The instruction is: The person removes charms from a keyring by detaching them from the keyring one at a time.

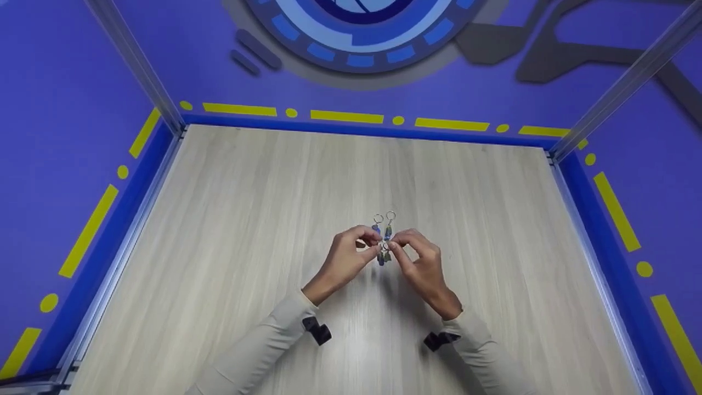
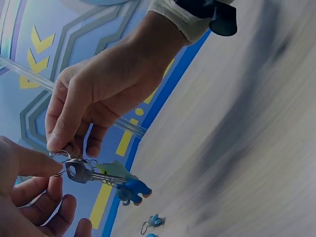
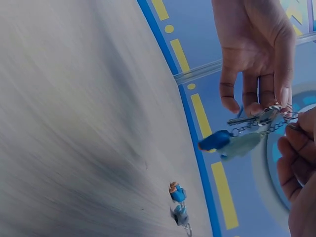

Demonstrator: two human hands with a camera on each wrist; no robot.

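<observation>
Both hands meet near the middle of the table, raised a little above it. My left hand (image 1: pixel 345 255) pinches a metal key ring (image 2: pixel 60 154) between thumb and fingers. From the other side, my right hand (image 1: pixel 425 266) pinches the same ring with thumb and forefinger. Silver keys (image 2: pixel 78 171) hang from it, along with a blue figure charm (image 3: pixel 216 140) and a pale green charm (image 3: pixel 242 145) on short chains. Fingertips partly hide the ring. Just beyond the hands, two more keychains (image 1: pixel 389 230) with small blue charms and metal rings lie on the table.
The pale wood-grain table (image 1: pixel 247 219) is bordered by blue panels (image 1: pixel 351 99) with yellow markings and metal posts (image 1: pixel 625 77). Black wrist cameras (image 1: pixel 317 331) sit on both sleeves.
</observation>
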